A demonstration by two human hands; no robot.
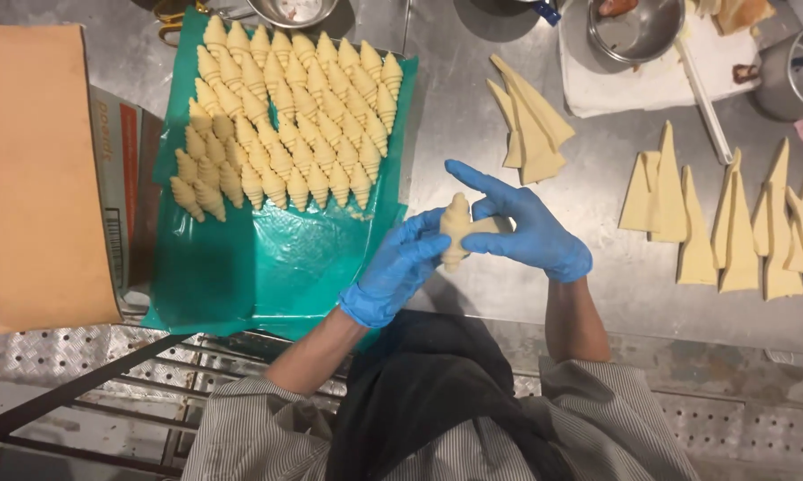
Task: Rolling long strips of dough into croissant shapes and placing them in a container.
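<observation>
Rolled dough [456,230], a raw croissant shape, is held above the steel table [459,116], just off the right edge of the green-lined tray [268,267]. Its long axis runs nearly straight away from the body, tipped slightly, with one pointed end toward the tray's far side and the other toward the apron. It is gripped from both sides: the left hand [400,267], in a blue glove, is closed on its lower left flank, and the right hand [526,227], also gloved, is pinched on its right side with the index finger stretched out over the top. Neither hand is clearly nearer; the piece sits between them.

To the left and farther away, rows of finished rolled pieces [286,125] are laid on the tray, with bare green sheet left in the near half, closest to the left hand. Beyond the right hand a small stack of cut dough triangles [533,120] is seen, and more triangles [731,223] are spread well to the right. Metal bowls [637,31] stand at the far edge.
</observation>
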